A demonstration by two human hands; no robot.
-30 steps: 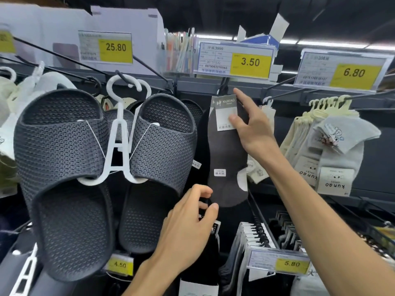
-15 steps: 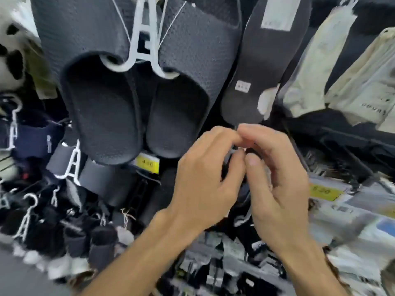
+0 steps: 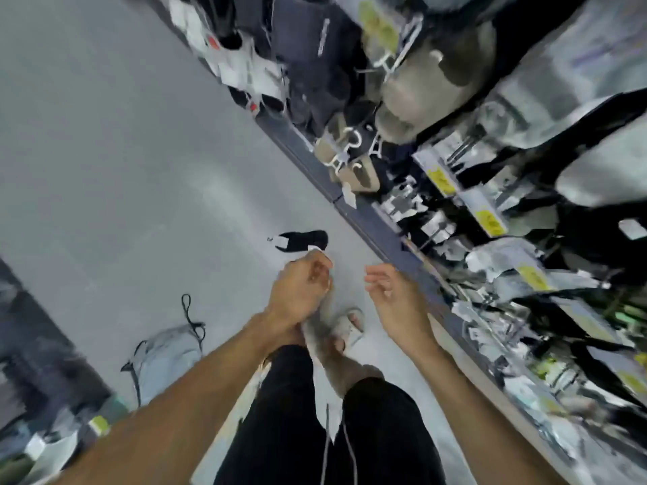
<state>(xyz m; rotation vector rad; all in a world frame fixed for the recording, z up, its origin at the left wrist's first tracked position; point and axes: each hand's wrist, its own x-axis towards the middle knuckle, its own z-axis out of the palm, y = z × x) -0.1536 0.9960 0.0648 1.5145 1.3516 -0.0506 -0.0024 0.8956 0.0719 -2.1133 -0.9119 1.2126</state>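
Lying on floor (image 3: pixel 140 169) near left hand (image 3: pixel 301 292): sock (image 3: pixel 303 240)

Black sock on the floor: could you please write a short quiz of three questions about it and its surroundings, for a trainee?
1. True or false: the black sock hangs from a hook.
2. Choose one: the right hand is A) open and holding nothing, B) gripping the sock, C) resting on a shelf.
3. Short answer: on which side of the person does the shelf rack stand?

Key: 1 false, it lies on the floor; 2 A; 3 right.
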